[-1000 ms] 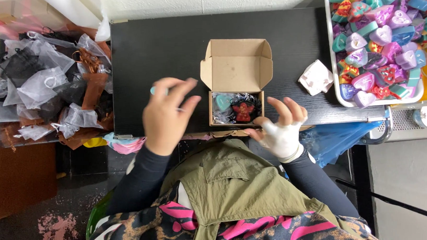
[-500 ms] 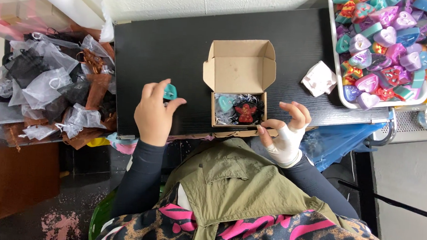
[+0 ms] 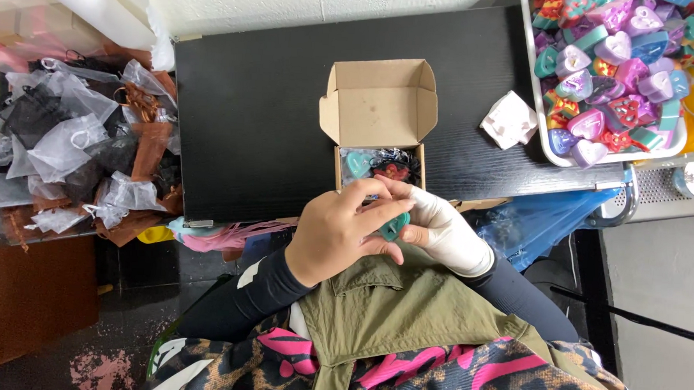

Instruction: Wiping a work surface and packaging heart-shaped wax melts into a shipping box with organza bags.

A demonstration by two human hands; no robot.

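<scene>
The teal heart-shaped piece [image 3: 395,225] sits between my two hands at the near edge of the desk [image 3: 257,113], just in front of the cardboard box. My left hand [image 3: 337,237] is bare and curls over it from the left, fingers bent around the piece; my right hand [image 3: 439,230], wrapped in a white bandage or glove, pinches it from the other side, so both hands close on the same small thing and touch each other. Just beyond them stands the small cardboard box [image 3: 380,114], its lid flaps thrown open toward the far side. Inside I can see a pale teal heart [image 3: 357,163] on the left and a dark, reddish item in clear wrap [image 3: 395,167] on the right. To the right of the box lies a crumpled white packet [image 3: 510,120]. Farther right, a white tray [image 3: 552,153] is heaped with heart-shaped pieces in purple, pink, teal and red. At the far left, off the desk, lies a pile of sheer organza pouches [image 3: 68,152] in white, black and brown.
</scene>
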